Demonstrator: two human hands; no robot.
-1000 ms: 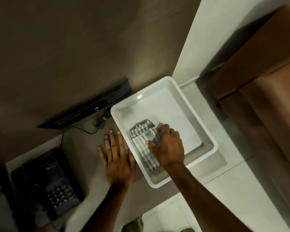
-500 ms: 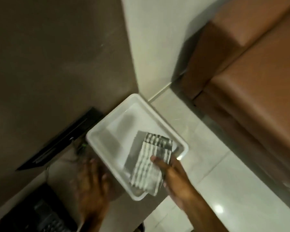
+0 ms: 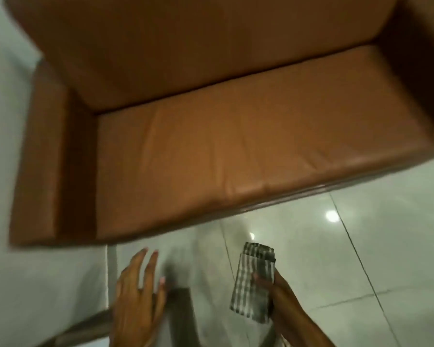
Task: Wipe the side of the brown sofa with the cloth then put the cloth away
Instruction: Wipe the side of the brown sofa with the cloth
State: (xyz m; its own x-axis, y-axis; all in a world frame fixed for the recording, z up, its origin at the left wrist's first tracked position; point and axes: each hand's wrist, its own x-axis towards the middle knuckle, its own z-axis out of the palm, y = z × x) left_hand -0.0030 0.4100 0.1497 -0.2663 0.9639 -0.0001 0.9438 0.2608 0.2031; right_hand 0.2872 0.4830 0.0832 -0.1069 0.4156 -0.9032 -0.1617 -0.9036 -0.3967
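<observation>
One brown leather-look sofa (image 3: 236, 146) fills the frame from nine o'clock round to three o'clock, seen from above: one long seat cushion, one backrest at twelve o'clock, and two armrests, the nearer one at nine o'clock and the other in shadow at two o'clock. Below it lies a glossy pale tiled floor (image 3: 361, 259) with two bright light reflections (both toward four o'clock).

Two bare hands show at the bottom edge. The right hand (image 3: 278, 294), at five o'clock, grips one folded grey-and-white checked cloth (image 3: 252, 281); the thumb presses across the face of the cloth and the other fingers wrap behind it, out of sight. The cloth is held off the floor, its long side pointing toward twelve o'clock, near the sofa's front edge but apart from it.

The left hand (image 3: 138, 299), at six to seven o'clock, holds nothing, its fingers spread and extended toward the sofa. Just beside it a blurred grey-brown edge (image 3: 181, 311) crosses the floor; what it belongs to cannot be told.
</observation>
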